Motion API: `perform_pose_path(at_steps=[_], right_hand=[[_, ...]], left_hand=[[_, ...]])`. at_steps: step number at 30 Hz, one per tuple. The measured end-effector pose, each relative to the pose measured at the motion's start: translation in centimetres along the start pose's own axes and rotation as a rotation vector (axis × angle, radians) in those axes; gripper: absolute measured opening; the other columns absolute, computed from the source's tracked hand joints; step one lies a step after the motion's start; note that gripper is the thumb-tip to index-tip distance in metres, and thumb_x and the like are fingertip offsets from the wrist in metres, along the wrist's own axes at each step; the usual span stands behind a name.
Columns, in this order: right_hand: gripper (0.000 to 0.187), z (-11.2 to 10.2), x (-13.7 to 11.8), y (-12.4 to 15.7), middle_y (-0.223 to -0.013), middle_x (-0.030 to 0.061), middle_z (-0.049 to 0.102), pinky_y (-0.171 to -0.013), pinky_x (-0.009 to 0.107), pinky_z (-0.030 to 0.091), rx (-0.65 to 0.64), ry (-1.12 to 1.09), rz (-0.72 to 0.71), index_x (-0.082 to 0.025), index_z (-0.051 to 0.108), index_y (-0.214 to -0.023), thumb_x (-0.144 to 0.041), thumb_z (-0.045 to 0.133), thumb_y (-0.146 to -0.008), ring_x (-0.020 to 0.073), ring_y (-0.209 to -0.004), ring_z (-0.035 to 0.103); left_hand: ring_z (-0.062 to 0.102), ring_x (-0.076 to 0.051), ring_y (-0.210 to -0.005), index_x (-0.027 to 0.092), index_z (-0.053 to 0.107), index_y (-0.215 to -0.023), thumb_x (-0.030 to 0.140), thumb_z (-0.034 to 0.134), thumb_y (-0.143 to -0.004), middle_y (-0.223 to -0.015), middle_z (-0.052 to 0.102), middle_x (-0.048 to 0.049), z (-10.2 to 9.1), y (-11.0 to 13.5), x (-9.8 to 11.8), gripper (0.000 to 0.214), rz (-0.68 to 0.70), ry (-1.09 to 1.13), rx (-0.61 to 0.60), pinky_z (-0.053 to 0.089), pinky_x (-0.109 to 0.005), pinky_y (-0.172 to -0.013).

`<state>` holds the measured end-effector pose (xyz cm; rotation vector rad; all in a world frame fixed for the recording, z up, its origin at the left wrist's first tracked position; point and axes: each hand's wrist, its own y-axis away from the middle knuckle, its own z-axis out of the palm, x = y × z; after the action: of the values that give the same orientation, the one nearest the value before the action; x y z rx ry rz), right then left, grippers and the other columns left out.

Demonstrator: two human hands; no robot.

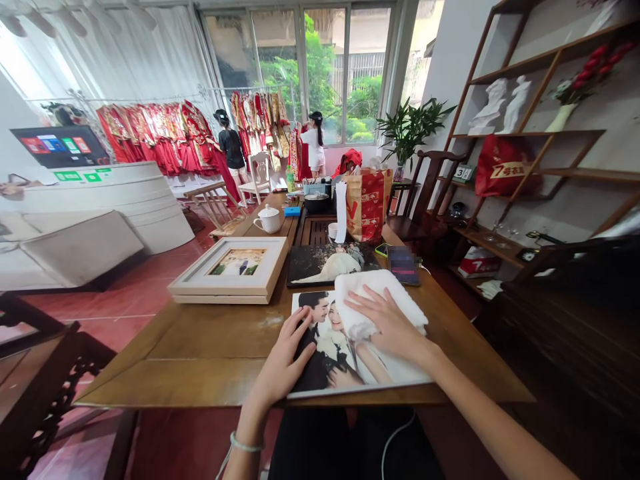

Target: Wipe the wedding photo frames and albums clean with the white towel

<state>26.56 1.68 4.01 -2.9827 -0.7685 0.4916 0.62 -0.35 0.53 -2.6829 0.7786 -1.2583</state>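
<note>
A large wedding photo panel lies flat at the near edge of the wooden table. My left hand rests on its left side, fingers spread. Over the panel's upper right lies a folded white towel, and my right hand presses on it with the fingers apart and stretched out. Part of the photo is hidden under the towel and my hands. Just beyond the panel is a dark photo board showing a white gown. To the left sit stacked light wood picture frames.
A white lidded teacup, a red and tan paper bag and a phone stand or lie farther back on the table. Shelves rise at the right. Two people are near racks of red garments.
</note>
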Motion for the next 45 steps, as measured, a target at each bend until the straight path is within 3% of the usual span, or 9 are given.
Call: perform_pose_path(at_steps=[9,13,19,24,28,32,38,42,45], right_hand=[[0.090,-1.3,-5.1,11.6,-0.150,-0.0054,0.032,-0.115,0.054,0.003,-0.214,-0.196,-0.172,-0.035,0.036,-0.142,-0.004,0.048,-0.058,0.0265,-0.142,0.013],[0.073,-1.5,-2.4,9.7,-0.148,-0.0029,0.037,-0.116,0.048,0.008,-0.173,-0.201,-0.170,-0.036,0.038,-0.141,-0.013,0.053,-0.073,0.0237,-0.140,0.023],[0.082,-0.9,3.2,2.8,-0.154,0.0050,0.022,-0.114,0.050,0.013,0.033,-0.036,-0.010,-0.028,0.042,-0.140,-0.005,0.051,-0.061,0.0237,-0.141,0.019],[0.082,-0.5,4.8,-0.5,-0.153,0.0079,0.026,-0.114,0.051,0.013,0.107,0.061,0.102,-0.024,0.039,-0.141,-0.002,0.048,-0.063,0.0239,-0.142,0.016],[0.086,0.1,3.5,1.3,-0.152,0.0058,0.029,-0.114,0.052,0.012,0.103,0.087,0.077,-0.028,0.039,-0.142,-0.001,0.046,-0.060,0.0236,-0.142,0.016],[0.095,0.4,0.1,6.8,-0.155,0.0016,0.019,-0.113,0.056,0.009,0.034,0.067,-0.011,-0.032,0.033,-0.144,0.000,0.045,-0.055,0.0264,-0.143,0.010],[0.083,-1.6,-2.9,13.7,-0.156,-0.0020,0.012,-0.113,0.058,0.011,-0.188,-0.102,-0.121,-0.038,0.030,-0.144,-0.006,0.052,-0.071,0.0296,-0.142,0.008],[0.063,-2.3,-0.4,12.5,-0.155,-0.0029,0.018,-0.113,0.055,0.017,-0.223,-0.171,-0.116,-0.039,0.037,-0.140,-0.015,0.049,-0.083,0.0269,-0.142,0.011],[0.069,-1.9,1.9,8.7,-0.155,-0.0008,0.020,-0.114,0.054,0.012,-0.108,-0.145,-0.123,-0.035,0.041,-0.139,-0.010,0.051,-0.076,0.0260,-0.142,0.014]], left_hand=[[0.020,-0.025,-0.143,0.028,0.037,-0.143,0.032,0.043,-0.094,-0.154,0.028,-0.0044,0.1,0.1,-0.1,0.049,0.010,0.003,0.008,0.018,-0.047,-0.117],[0.020,-0.024,-0.143,0.029,0.037,-0.142,0.032,0.042,-0.095,-0.154,0.028,-0.0037,-0.1,0.2,0.2,0.048,0.018,-0.007,-0.002,0.019,-0.047,-0.117],[0.020,-0.024,-0.143,0.030,0.036,-0.143,0.033,0.041,-0.095,-0.154,0.027,-0.0029,-0.2,0.2,0.2,0.048,0.031,-0.013,-0.007,0.019,-0.047,-0.117],[0.021,-0.024,-0.143,0.030,0.037,-0.142,0.033,0.041,-0.095,-0.154,0.028,-0.0031,-0.1,0.2,0.1,0.048,0.029,-0.006,0.001,0.019,-0.047,-0.117],[0.020,-0.024,-0.143,0.029,0.037,-0.142,0.032,0.041,-0.095,-0.154,0.028,-0.0031,0.0,0.1,0.1,0.048,0.013,-0.004,0.007,0.018,-0.047,-0.117],[0.020,-0.024,-0.143,0.029,0.037,-0.143,0.032,0.042,-0.094,-0.154,0.028,-0.0034,0.0,0.2,0.1,0.048,0.011,-0.010,0.014,0.017,-0.047,-0.117],[0.020,-0.024,-0.143,0.030,0.037,-0.142,0.032,0.041,-0.095,-0.154,0.027,-0.0029,0.0,0.2,0.1,0.048,0.026,-0.002,0.010,0.018,-0.047,-0.117],[0.020,-0.024,-0.143,0.030,0.037,-0.142,0.030,0.040,-0.095,-0.155,0.027,-0.0026,-0.1,0.2,0.1,0.047,0.025,-0.008,0.001,0.018,-0.047,-0.117],[0.019,-0.024,-0.144,0.029,0.036,-0.143,0.030,0.039,-0.095,-0.155,0.026,-0.0028,-0.1,0.3,0.0,0.048,0.023,-0.014,-0.011,0.017,-0.047,-0.117]])
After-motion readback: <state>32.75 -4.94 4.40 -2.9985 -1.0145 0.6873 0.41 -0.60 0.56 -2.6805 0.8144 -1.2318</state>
